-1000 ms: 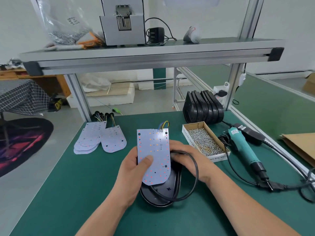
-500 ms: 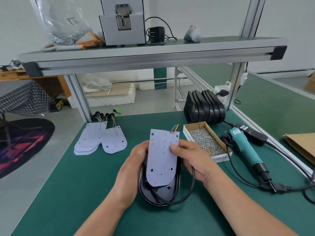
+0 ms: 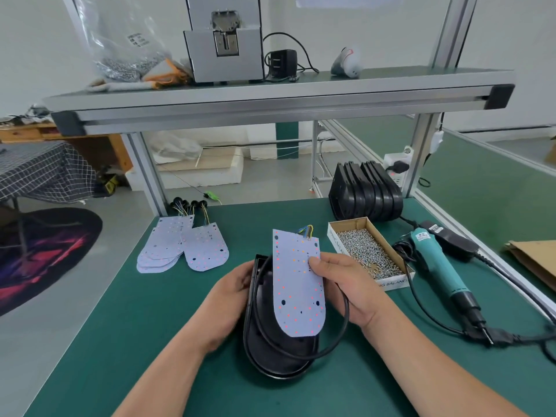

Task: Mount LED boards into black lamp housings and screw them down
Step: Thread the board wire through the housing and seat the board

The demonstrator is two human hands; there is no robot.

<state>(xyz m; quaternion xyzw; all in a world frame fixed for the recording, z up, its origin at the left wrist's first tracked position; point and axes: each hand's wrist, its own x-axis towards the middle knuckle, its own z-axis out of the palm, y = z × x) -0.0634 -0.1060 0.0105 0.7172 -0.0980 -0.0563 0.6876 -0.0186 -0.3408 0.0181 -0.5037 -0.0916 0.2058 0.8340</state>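
- Green tabletop (image 3: 144, 326) carries the housing (image 3: 270, 353), long axis running away from the person, rounded end nearest.
- Board (image 3: 296, 290) hangs over it on the same axis, offset right.
- Left hand (image 3: 228, 299) grips the housing's left wall; right hand (image 3: 349, 287) pinches the board.

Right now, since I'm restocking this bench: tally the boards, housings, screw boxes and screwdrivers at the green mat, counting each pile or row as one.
Boards: 3 (held board, flat board, pile)
Housings: 2 (held housing, row)
Screw box: 1
Screwdriver: 1
Total: 7
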